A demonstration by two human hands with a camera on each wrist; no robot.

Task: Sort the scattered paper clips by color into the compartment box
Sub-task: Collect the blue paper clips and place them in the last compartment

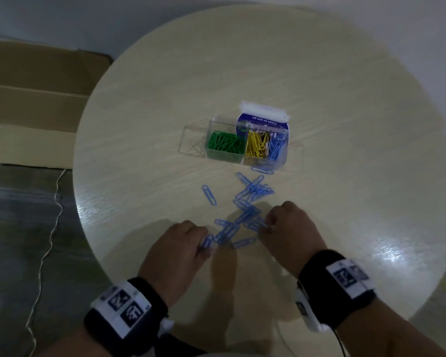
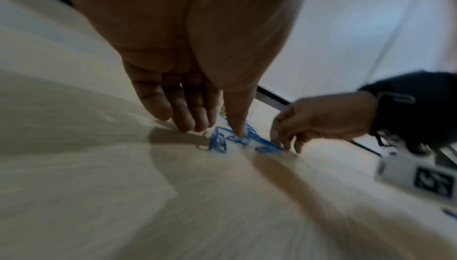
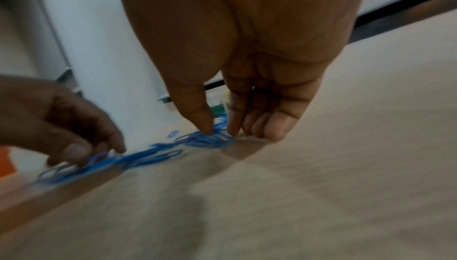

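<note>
only blue clips (image 1: 245, 202) are left, strewn just in front of the compartment box (image 1: 242, 143). left hand (image 1: 180, 243) and right hand (image 1: 286, 228) each pinch some at the trail's near end, probably gathering handfuls for the blue slot.

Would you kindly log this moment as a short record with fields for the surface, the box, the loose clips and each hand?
surface: round pale wooden table
box: clear compartment box, holding green clips, yellow clips and some blue ones
loose clips: only blue paper clips, strewn between the box and the hands
left hand: fingertips down on blue clips at the near left of the scatter
right hand: thumb and fingers pinching blue clips at the near right
behind box: small white and blue packet
floor: cardboard box
</note>
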